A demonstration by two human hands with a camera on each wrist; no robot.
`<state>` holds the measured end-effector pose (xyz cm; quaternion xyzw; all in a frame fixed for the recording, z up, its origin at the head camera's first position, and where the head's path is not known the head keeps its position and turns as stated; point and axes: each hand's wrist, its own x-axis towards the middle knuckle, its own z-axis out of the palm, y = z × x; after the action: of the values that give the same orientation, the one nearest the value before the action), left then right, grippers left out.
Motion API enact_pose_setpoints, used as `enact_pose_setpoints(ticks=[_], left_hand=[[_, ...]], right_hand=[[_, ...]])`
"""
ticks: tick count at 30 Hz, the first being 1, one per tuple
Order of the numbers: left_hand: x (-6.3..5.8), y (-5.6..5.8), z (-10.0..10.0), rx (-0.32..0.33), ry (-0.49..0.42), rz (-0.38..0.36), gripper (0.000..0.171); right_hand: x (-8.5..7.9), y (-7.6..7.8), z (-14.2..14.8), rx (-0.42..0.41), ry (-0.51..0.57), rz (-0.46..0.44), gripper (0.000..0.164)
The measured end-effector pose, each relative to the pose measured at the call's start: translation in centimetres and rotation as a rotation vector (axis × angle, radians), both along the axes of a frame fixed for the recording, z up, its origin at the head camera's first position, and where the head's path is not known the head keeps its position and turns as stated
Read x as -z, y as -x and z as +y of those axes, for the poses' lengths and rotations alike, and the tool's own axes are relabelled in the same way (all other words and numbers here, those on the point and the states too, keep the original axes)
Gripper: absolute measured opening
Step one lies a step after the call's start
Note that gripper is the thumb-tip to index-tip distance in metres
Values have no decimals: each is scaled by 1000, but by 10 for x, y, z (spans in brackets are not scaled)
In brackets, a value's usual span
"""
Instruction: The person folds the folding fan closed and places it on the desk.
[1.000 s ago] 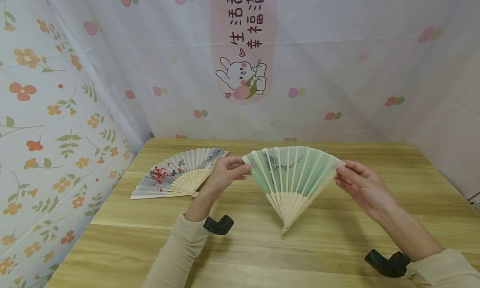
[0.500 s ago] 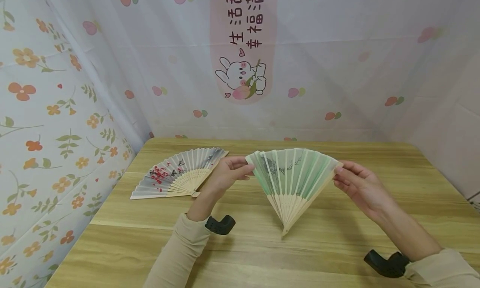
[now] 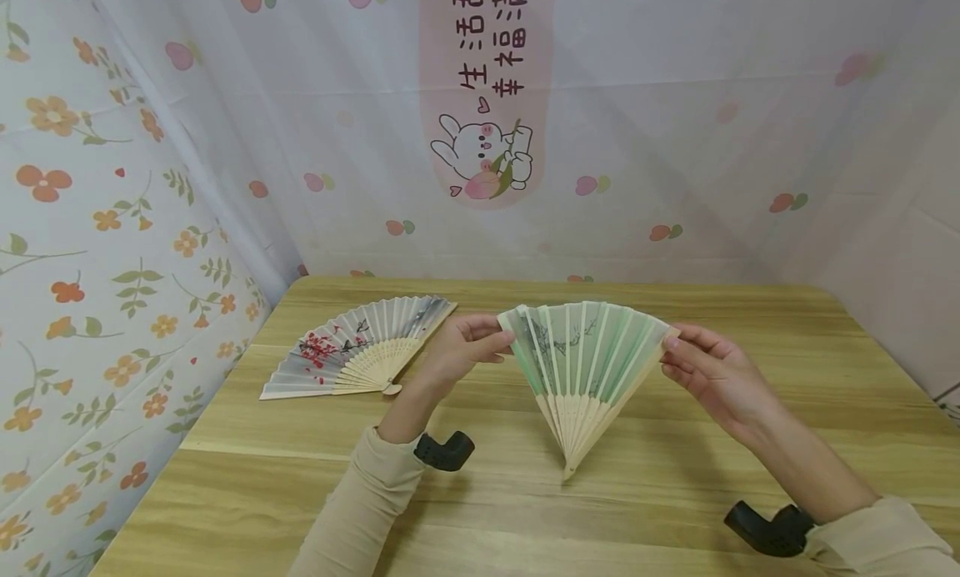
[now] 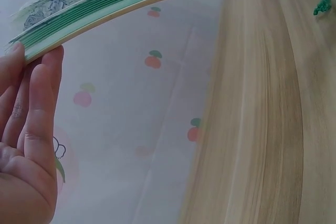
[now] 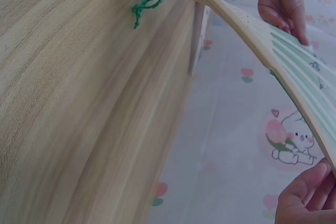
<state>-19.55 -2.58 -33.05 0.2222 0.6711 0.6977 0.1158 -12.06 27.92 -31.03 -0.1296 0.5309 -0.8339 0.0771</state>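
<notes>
Between the two hands a green folding fan point(image 3: 588, 352) with a dark branch print is spread partway, its pivot end pointing down toward the person. My left hand point(image 3: 457, 352) pinches its upper left corner between thumb and fingers. At the opposite corner, my right hand point(image 3: 716, 377) pinches the outer rib. The left wrist view shows the thumb and fingertips on the edge of the green fan point(image 4: 100, 22), several folds lying close together there. From the pivot hangs a green cord point(image 5: 147, 8), seen in the right wrist view.
A grey folding fan point(image 3: 367, 339) with red blossoms lies spread on the wooden table point(image 3: 480, 510), just left of my left hand. Behind the table hangs a white printed curtain point(image 3: 637, 127); a flowered cloth point(image 3: 97, 268) hangs at the left.
Both hands have drawn slightly closer together, and the green fan's spread has narrowed a little. Its pivot has shifted slightly down. The grey fan has stayed in place.
</notes>
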Motion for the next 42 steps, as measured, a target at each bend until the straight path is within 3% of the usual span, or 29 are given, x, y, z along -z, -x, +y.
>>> enact_pose_setpoints(ticks=[15, 42], left_hand=[[-1, 0, 6, 18, 30, 40, 20], [0, -1, 17, 68, 52, -5, 22]], right_hand=[[-1, 1, -6, -27, -29, -1, 23], [1, 0, -16, -44, -67, 5, 23]])
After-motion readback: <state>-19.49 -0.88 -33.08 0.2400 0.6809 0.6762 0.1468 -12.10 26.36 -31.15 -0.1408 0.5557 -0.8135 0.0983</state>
